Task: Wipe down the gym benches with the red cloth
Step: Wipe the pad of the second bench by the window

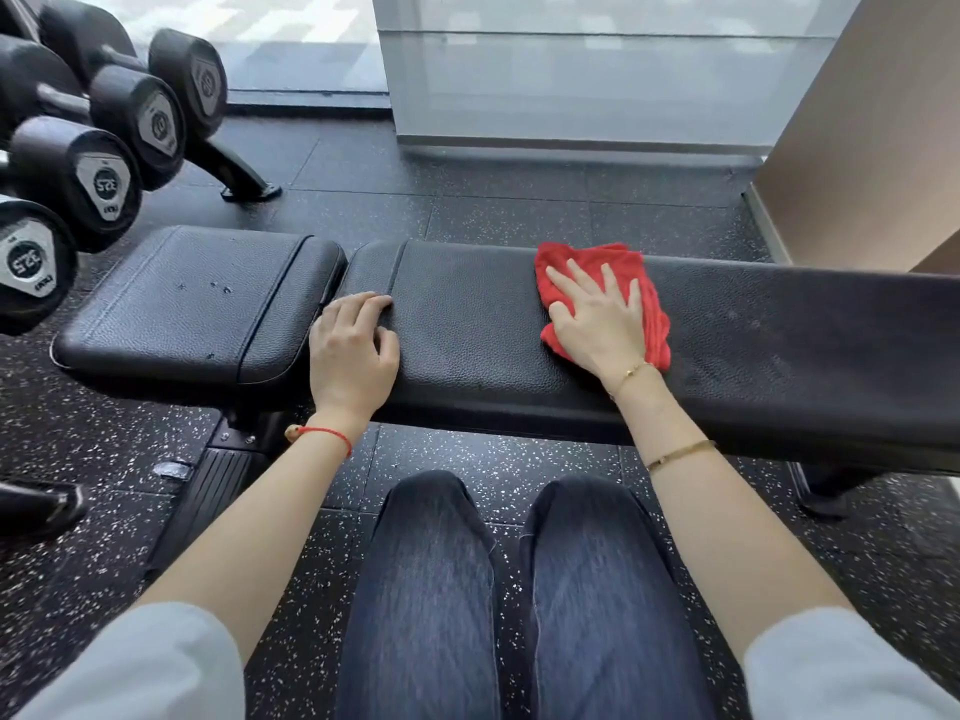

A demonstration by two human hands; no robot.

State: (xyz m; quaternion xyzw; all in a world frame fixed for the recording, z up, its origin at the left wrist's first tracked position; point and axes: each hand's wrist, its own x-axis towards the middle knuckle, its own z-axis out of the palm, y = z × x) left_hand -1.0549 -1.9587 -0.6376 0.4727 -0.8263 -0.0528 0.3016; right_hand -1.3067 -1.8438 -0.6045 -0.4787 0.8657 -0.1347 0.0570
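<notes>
1. The right hand point(597, 324) is pressing the red cloth point(649, 298) flat on the black worktop point(467, 324), fingers point(569, 285) spread wide;
2. The left hand point(353, 350) is resting on the worktop, left of the cloth, fingers loosely curled, holding nothing

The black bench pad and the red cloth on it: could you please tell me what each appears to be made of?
The black padded bench looks like vinyl or faux leather: pebbled grain, soft sheen, stitched seams. The red cloth under the right hand seems to be terry or microfibre: matte, nubby, rumpled folds.
</notes>
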